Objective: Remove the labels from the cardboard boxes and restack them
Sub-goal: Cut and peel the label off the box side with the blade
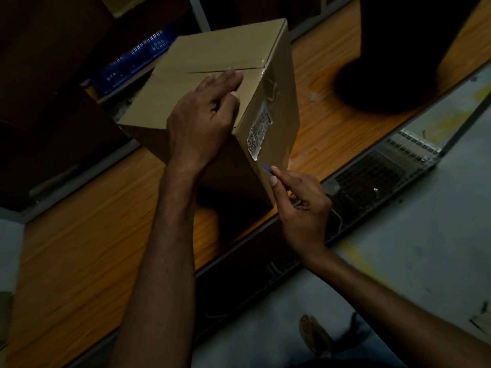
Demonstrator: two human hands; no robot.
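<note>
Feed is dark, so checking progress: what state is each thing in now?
Brown cardboard box: flaps closed, standing on wooden table.
White printed label: stuck to box side, bottom corner looks lifted.
Small blue tool: tip just below the label.
Left hand: presses on box's top edge.
Right hand: pinches the blue tool.

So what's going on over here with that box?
A person is working on a cardboard box that stands on a wooden table. Their left hand rests on the box's top edge, steadying it, while the right hand pinches a small blue tool at the lower corner of the label on its side. The label is mostly stuck on.
</note>
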